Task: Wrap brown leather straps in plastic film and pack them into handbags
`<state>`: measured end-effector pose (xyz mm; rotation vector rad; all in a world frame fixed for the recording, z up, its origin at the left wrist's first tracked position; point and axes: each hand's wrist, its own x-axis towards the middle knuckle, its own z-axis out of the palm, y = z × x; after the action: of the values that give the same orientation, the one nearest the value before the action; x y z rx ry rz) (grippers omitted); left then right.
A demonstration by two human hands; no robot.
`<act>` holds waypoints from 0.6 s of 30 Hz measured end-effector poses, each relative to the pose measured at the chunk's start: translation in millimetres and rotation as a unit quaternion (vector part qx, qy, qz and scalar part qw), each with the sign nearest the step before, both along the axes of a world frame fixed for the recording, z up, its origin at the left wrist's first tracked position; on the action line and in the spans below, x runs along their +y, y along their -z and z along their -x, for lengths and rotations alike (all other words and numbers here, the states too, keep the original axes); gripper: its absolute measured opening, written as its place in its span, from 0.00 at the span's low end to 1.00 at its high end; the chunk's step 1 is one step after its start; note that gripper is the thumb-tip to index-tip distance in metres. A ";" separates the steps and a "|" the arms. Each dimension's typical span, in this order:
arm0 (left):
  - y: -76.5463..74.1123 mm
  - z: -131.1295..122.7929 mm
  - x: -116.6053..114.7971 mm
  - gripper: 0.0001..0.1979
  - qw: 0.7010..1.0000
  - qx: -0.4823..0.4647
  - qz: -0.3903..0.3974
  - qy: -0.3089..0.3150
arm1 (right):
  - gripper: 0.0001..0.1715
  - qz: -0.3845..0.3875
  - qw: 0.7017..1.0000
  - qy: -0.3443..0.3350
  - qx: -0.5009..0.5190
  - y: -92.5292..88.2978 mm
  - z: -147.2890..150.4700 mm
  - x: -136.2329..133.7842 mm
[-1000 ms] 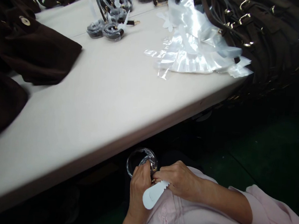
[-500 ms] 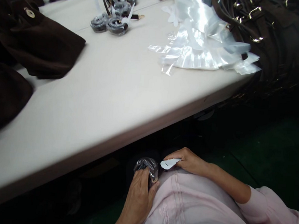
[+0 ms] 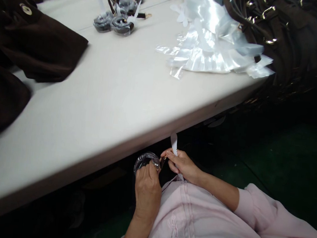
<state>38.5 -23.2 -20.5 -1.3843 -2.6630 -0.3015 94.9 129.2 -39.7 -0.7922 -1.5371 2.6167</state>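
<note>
clear plastic film covers the coiled strap [image 3: 145, 159] that we hold below the near edge of the table [image 3: 116, 92], over our lap. our left hand [image 3: 147, 187] is closed on the strap: the fingers curl over the top of the coil and press it toward the palm. our right hand [image 3: 183, 165] sits just beside the left, also below the table edge. its thumb and forefinger are pressed together on a white strip [image 3: 174, 143], which stands upright and reaches almost to the underside of the table edge. a small gold clasp [image 3: 164, 160] shows between the two hands, at the foot of the strip; we cannot tell whether the strip is fastened to it. both forearms lie against a pink garment [image 3: 206, 228].

at the far end of the table lie more wrapped straps [image 3: 117, 17] with white strips among them. a loose pile of clear bags [image 3: 209, 53] lies at the table's right edge. brown bags [image 3: 33, 43] lie on the table's left side, one with a round metal snap [image 3: 25, 9]. beyond the table's right edge, dark bags [image 3: 295, 35] with gold buckles [image 3: 269, 40] are heaped.
</note>
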 end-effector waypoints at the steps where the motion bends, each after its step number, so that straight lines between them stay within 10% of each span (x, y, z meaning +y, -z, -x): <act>1: -0.2 1.3 3.8 0.10 1.000 0.009 0.021 0.003 | 0.30 -0.004 1.000 0.004 0.003 -0.4 5.1 -1.4; 9: -1.2 2.4 5.1 0.14 0.996 0.024 0.074 0.039 | 0.28 -0.142 0.989 -0.044 -0.009 9.9 23.9 -7.5; 18: 21.8 6.4 -15.1 0.18 0.996 0.019 -0.042 0.082 | 0.19 -0.255 0.960 -0.104 -0.046 7.5 42.3 -5.0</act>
<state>32.1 -38.4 -42.3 -1.5674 -2.4806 -0.3940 52.6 124.2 -47.2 -0.7413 -2.2905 2.1472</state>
